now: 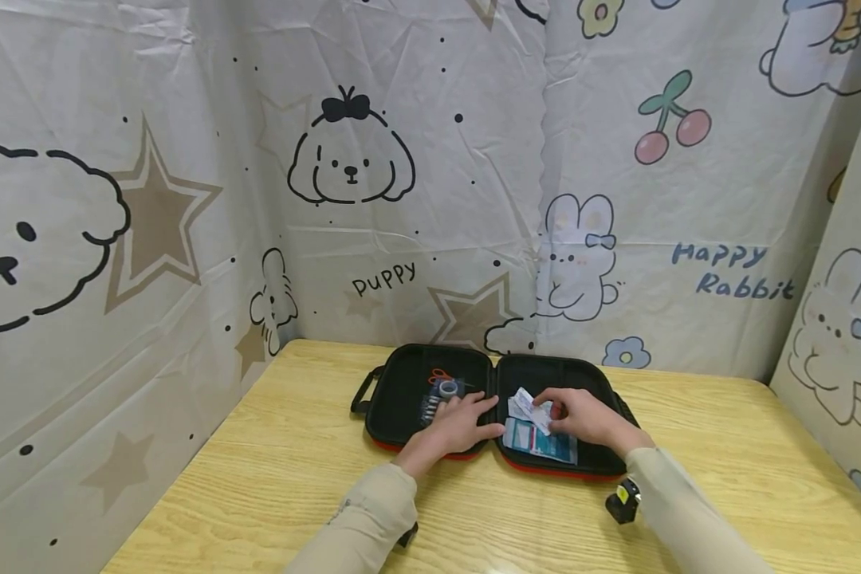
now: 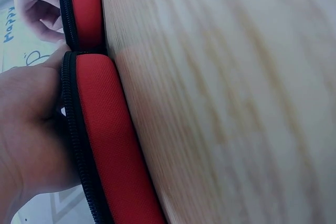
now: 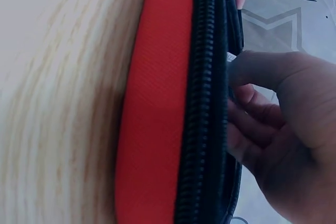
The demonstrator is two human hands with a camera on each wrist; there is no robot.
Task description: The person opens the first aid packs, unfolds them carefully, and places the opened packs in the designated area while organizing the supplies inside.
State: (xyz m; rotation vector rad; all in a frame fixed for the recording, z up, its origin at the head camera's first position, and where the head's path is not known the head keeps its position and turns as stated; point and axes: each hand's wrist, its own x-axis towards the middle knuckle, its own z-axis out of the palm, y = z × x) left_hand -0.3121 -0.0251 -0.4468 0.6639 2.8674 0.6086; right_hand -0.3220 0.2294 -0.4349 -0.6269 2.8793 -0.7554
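Note:
An unfolded zip case [image 1: 402, 375], black inside and red outside, lies on the table with both halves facing up. Over its right half, my right hand [image 1: 588, 416] pinches a small white packet [image 1: 532, 405] by its right end. Beneath that hand lies a larger teal and white packet [image 1: 538, 442]. My left hand [image 1: 459, 424] reaches over the front rim with its fingers spread, near the hinge. Around its fingertips in the left half are a roll of white tape [image 1: 448, 388], orange-handled scissors [image 1: 441, 375] and several small white items in clear wrap [image 1: 429, 409].
The case stands toward the back of the wooden table [image 1: 316, 446], near a printed curtain [image 1: 416, 239]. A black carry handle [image 1: 362, 392] sticks out at its left side. In the right wrist view the zip edge [image 3: 202, 98] hides the case's contents.

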